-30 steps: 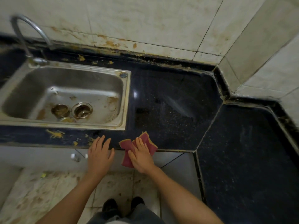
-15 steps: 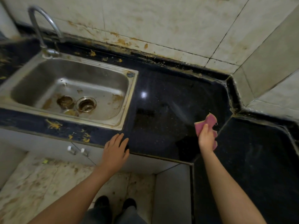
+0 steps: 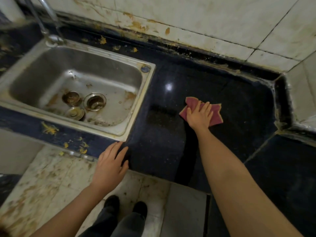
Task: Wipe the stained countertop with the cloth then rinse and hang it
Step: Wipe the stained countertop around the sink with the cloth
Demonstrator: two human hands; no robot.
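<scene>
A crumpled pink cloth [image 3: 215, 115] with a yellowish edge lies on the dark speckled countertop [image 3: 239, 93], to the right of the sink. My right hand [image 3: 199, 115] lies flat on the cloth with its fingers spread and pressing down. My left hand [image 3: 111, 165] rests with straight fingers on the counter's front edge, just below the sink's near right corner. Yellow-orange stains [image 3: 49, 129] mark the counter strip in front of the sink and the back edge by the wall.
A dirty steel sink [image 3: 136, 93] with a drain and loose strainer parts sits at left, its tap [image 3: 46, 12] at the back left. Stained tiled walls close the back and right corner. The counter turns toward me at right. My feet stand on a stained floor below.
My right hand has carried the cloth from the front edge out to the right, then set it flat on the middle of the counter. The left hand stays at the front edge.
</scene>
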